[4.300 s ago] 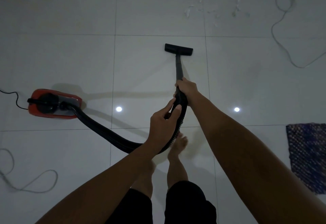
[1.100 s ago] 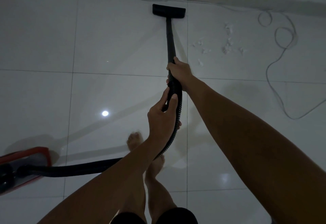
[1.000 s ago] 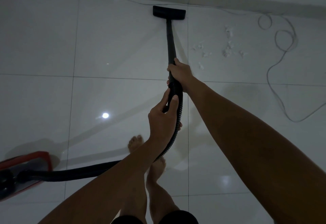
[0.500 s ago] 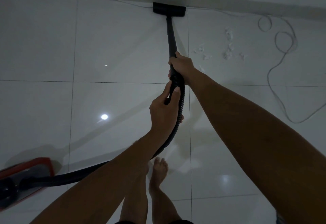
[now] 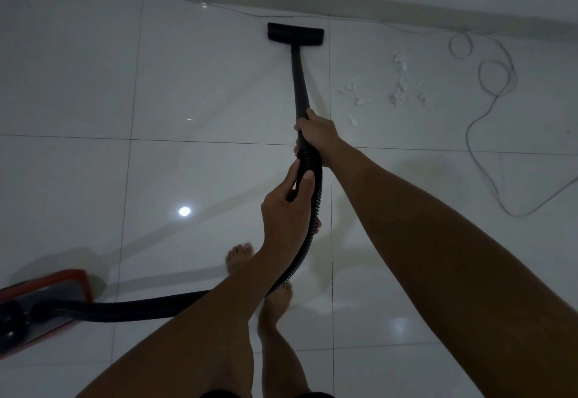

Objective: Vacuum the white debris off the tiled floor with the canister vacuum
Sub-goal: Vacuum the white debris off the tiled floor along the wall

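White debris [image 5: 398, 84] is scattered as light, fluffy scraps on the tiled floor [image 5: 203, 84] at about 1 o'clock from the hands, well apart from the floor nozzle [image 5: 295, 34], which is set flat near the wall base at 12 o'clock. The rigid wand [image 5: 299, 84] is gripped at its lower end by the right hand [image 5: 319, 134], fingers wrapped fully round it. The ribbed hose [image 5: 312, 209], judged soft and flexible, is held just below by the left hand [image 5: 286, 213], thumb and fingers curled about it. The red canister [image 5: 43, 303] is seen at 8 o'clock; it is judged to trail on the hose when pulled. A loose grey cable [image 5: 494, 84] is coiled just beside the scraps and could be sucked in.
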